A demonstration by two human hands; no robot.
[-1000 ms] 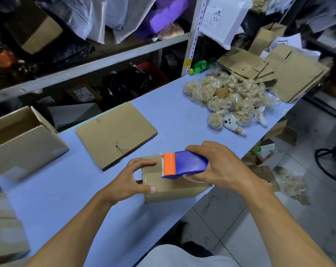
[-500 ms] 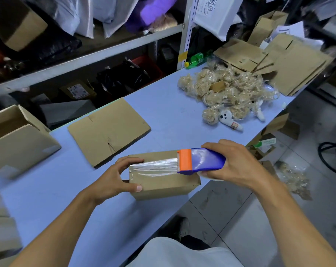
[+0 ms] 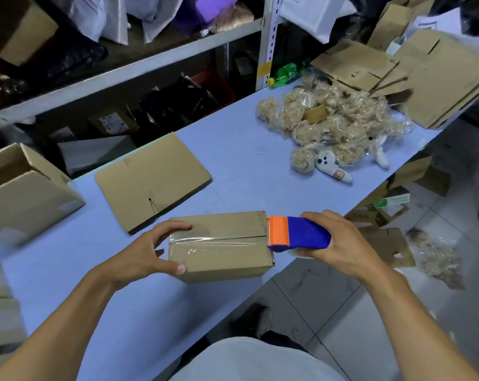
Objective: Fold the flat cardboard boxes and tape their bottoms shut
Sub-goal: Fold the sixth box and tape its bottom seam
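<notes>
Even, cool light; dim shelves w/ murky detail, wide-angle bending at edges, corners soft, slight glare.

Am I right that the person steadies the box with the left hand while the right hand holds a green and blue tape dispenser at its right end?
Not quite: the head view shows the tape dispenser is orange and blue, not green. The rest stands.

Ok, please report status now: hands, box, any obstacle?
Left hand grips box. Right hand holds tape dispenser at box's right edge. Tape covers seam. Nothing in the way.
</notes>
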